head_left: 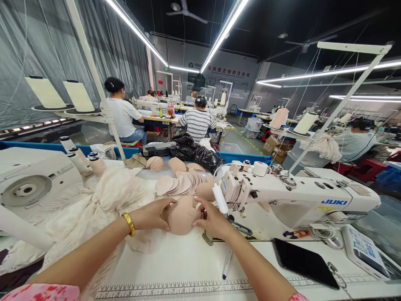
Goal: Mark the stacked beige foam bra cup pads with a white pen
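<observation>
A beige moulded bra cup (pixel 181 217) is held between my two hands over the white sewing table. My left hand (pixel 155 214), below a gold bracelet, grips its left edge with thumb and fingers. On the opposite edge my right hand (pixel 213 218) has its fingers curled round the rim; some fingertips are hidden behind the cup. Just beyond lies a fanned row of beige bra cups (pixel 178 184), with a nested stack of cups (pixel 155 164) further back. To the right of my right hand stands the needle end of a white JUKI sewing machine (pixel 300 200).
Cream lace fabric (pixel 109 196) is heaped at left, by thread cones (pixel 97 164). A black phone (pixel 303 262), a pen (pixel 227 264), and orange-handled snips (pixel 297 234) lie right. A ruler strip (pixel 175 289) runs along the front. Black plastic bags (pixel 197 151) sit behind; co-workers sit beyond.
</observation>
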The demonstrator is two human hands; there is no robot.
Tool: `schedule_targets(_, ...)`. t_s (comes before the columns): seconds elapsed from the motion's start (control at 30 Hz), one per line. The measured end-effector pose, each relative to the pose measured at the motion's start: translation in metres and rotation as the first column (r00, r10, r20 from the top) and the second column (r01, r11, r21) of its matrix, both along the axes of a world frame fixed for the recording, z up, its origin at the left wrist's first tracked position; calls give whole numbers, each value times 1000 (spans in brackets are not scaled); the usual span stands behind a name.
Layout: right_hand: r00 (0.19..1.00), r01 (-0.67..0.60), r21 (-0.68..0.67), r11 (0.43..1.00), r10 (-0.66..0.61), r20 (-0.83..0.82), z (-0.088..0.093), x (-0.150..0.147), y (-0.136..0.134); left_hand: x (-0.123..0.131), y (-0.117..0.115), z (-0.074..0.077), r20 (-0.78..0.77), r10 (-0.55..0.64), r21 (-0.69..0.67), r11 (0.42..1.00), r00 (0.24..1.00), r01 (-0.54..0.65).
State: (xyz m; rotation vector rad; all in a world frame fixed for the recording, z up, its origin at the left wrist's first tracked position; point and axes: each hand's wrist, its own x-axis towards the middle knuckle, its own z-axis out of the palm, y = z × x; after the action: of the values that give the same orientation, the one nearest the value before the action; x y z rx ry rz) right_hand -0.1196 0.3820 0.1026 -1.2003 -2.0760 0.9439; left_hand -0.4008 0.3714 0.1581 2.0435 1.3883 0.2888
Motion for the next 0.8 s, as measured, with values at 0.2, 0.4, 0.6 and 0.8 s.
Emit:
schedule_targets(0.2, 995, -97, -71, 993, 95, -28, 5, 10, -27, -8, -30, 4, 52, -10, -103, 995, 999, 15)
schedule_targets(0.4, 982, -187, -73, 980, 187, -11, 16, 19, -51, -6, -57, -8, 167, 9, -190, 982, 986, 23)
schedule_targets(0.6, 979, -201, -190, 961, 202, -12, 20, 35, -65, -10, -84, -16, 274, 127, -308, 950, 953, -38)
schedule_targets(0.8, 993, -112, -372, 921, 120, -3, 14, 60, -66, -41, -100, -14, 213, 291, -436, 883, 933, -176)
